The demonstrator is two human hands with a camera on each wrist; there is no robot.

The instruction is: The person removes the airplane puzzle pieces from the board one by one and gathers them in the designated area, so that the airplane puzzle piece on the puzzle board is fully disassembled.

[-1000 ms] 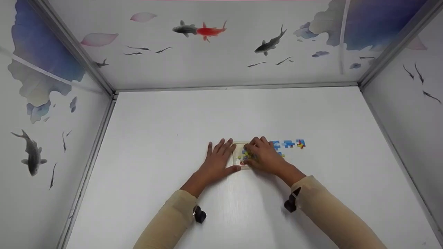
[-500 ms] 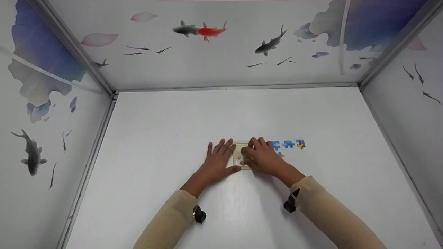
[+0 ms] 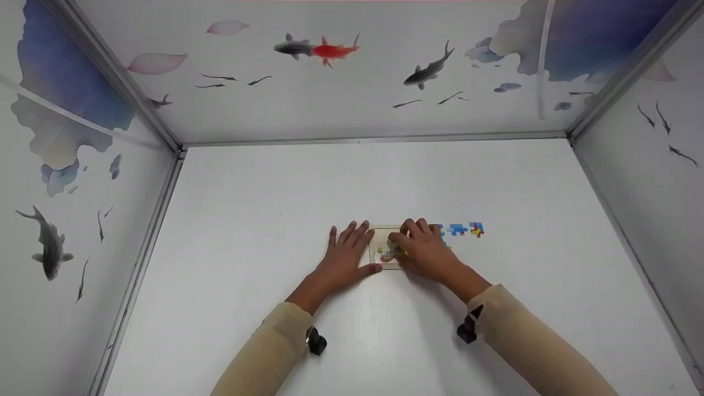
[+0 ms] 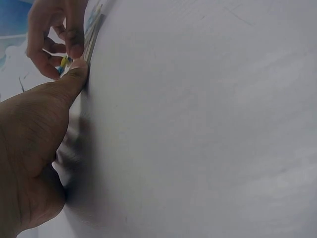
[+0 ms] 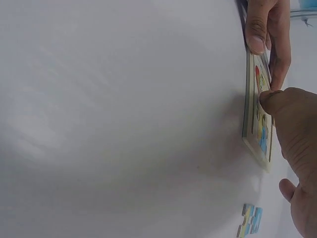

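A small wooden jigsaw tray [image 3: 386, 226] lies on the white table, with several picture pieces set along its near side. My left hand [image 3: 345, 263] lies with straight fingers at the tray's left side, its thumb on the near left corner. Above the tray's right half is my right hand [image 3: 428, 254], fingers bent down. In the left wrist view its fingertips pinch a small blue and yellow puzzle piece [image 4: 64, 62]. The right wrist view shows the right thumb low over the tray's pieces [image 5: 263, 136]; its other fingertips are hidden there.
Loose puzzle pieces lie right of the tray, among them a blue piece [image 3: 457, 229] and a blue, red and yellow piece [image 3: 477, 229]. Others are partly covered by the right hand. White walls [image 3: 379, 118] with painted fish enclose the table's back and sides.
My right hand first shifts slightly left over the tray, then back right, and now covers more of the nearest loose pieces. My left hand stays in place.
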